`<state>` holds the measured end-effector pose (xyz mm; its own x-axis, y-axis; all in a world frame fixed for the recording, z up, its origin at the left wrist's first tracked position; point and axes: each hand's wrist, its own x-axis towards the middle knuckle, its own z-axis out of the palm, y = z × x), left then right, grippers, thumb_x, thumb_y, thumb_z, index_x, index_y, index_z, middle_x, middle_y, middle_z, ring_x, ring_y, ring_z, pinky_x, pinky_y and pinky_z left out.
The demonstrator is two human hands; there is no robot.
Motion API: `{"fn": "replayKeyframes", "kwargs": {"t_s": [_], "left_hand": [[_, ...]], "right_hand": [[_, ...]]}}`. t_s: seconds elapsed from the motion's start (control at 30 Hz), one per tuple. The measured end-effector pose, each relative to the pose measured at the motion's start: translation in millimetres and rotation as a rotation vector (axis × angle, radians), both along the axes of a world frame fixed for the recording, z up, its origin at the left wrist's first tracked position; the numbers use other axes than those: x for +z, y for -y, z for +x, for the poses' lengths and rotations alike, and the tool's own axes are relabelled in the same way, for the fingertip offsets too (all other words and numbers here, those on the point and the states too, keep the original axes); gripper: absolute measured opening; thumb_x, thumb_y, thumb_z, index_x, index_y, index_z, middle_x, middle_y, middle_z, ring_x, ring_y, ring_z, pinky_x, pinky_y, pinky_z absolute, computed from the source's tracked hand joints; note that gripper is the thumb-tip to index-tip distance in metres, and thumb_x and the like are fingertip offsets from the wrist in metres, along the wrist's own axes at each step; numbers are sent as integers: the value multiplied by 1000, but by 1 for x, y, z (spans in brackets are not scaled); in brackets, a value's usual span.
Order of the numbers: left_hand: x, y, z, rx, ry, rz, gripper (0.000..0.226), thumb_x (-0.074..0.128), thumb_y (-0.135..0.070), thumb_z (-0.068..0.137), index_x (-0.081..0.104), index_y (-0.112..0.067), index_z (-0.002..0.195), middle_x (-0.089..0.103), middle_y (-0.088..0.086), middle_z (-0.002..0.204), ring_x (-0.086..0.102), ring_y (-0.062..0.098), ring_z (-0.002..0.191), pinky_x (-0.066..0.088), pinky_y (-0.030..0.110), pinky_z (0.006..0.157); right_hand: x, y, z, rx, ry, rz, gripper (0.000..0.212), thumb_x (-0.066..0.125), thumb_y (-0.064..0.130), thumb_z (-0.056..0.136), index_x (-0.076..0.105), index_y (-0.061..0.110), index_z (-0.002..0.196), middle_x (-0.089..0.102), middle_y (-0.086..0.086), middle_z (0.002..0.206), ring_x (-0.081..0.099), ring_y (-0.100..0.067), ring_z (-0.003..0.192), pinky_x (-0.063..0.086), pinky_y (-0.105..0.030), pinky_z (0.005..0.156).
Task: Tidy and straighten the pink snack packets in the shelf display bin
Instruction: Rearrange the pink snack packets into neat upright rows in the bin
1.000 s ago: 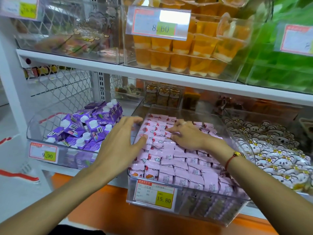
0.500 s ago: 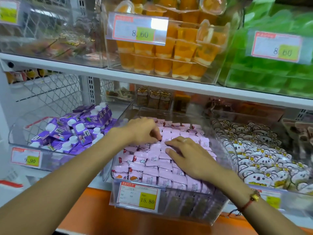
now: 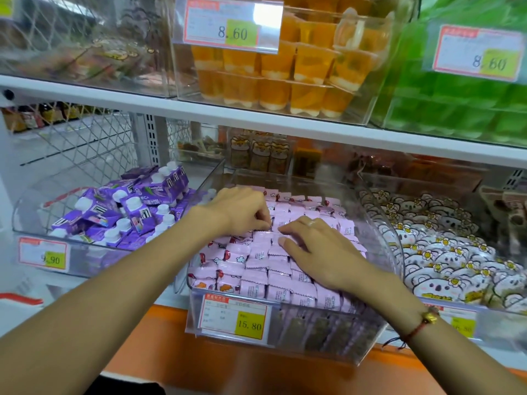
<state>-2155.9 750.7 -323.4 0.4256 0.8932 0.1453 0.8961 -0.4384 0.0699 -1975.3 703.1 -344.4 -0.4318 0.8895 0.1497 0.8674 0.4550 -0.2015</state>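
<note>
Shelf bin: hands on pink packets

One head-worn view — close, looking forward and down into the shelf bin.

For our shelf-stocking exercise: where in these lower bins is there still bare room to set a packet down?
Free: the back strip of the pink packet bin, behind the last row, and the rear left of the purple carton bin. Crowded: the pink packets lie edge to edge under the left hand and right hand.
</note>
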Motion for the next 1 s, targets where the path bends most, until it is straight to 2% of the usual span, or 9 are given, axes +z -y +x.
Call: {"fn": "replayKeyframes", "kwargs": {"t_s": [0.17,0.3,0.47,0.63,0.73,0.8,0.83,0.93,1.0], "left_hand": [[-1,7,2,69,105,32,17,57,-34,93,73,-30,98,69,-7,107,59,22,99,47,34,72],[-6,12,5,138,194,14,22,55,-27,93,65,-25,74,69,1,93,61,29,91,49,35,72],[11,15,0,184,622,159,22,52,-27,97,70,-20,108,71,-1,105,65,18,88,53,40,84],[16,32,-7,156,930,326,22,51,-25,97,68,-18,109,70,-4,99,65,12,87,56,40,76],[16,43,-9,180,1137,427,19,53,-24,96,69,-19,106,70,-7,95,66,11,89,55,40,80],[16,50,-9,195,1215,451,19,54,-25,96,70,-20,104,71,-7,92,66,9,88,55,38,80],[15,53,-7,199,1243,438,19,55,-25,95,71,-19,103,71,-7,91,66,9,87,55,37,80],[8,59,-3,193,1300,352,17,58,-26,93,74,-22,98,73,-8,86,68,9,83,56,40,80],[5,61,-4,169,1250,332,16,57,-26,93,72,-26,98,73,-11,88,69,6,83,56,41,79]], "right_hand": [[2,-2,-5,-22,-3,-50,37,28,46,99,51,29,122,51,4,121,39,-19,112,29,-34,85],[8,-6,-9,-34,49,-69,33,34,44,98,54,28,119,52,2,115,40,-21,113,34,-38,90],[11,-10,-9,-37,-4,-65,29,41,44,96,61,27,107,45,7,96,43,-20,107,40,-38,88],[4,-8,-6,-45,-45,-25,32,40,42,97,60,27,116,53,4,100,47,-23,105,41,-37,85],[5,-6,-5,-53,-316,-13,46,41,54,92,51,26,126,59,2,118,55,-20,103,48,-39,87],[8,0,-6,-26,-538,-4,68,41,71,80,39,33,135,49,10,132,49,-10,114,45,-35,93],[10,5,-9,18,-626,-13,69,44,73,77,35,37,136,45,14,135,46,-4,116,44,-30,93],[14,14,-19,198,-791,-4,47,64,42,85,44,33,126,55,18,120,57,-1,96,49,-14,74],[18,15,-20,203,-828,77,33,69,20,84,53,24,113,63,14,104,62,-4,84,50,-15,65]]}}
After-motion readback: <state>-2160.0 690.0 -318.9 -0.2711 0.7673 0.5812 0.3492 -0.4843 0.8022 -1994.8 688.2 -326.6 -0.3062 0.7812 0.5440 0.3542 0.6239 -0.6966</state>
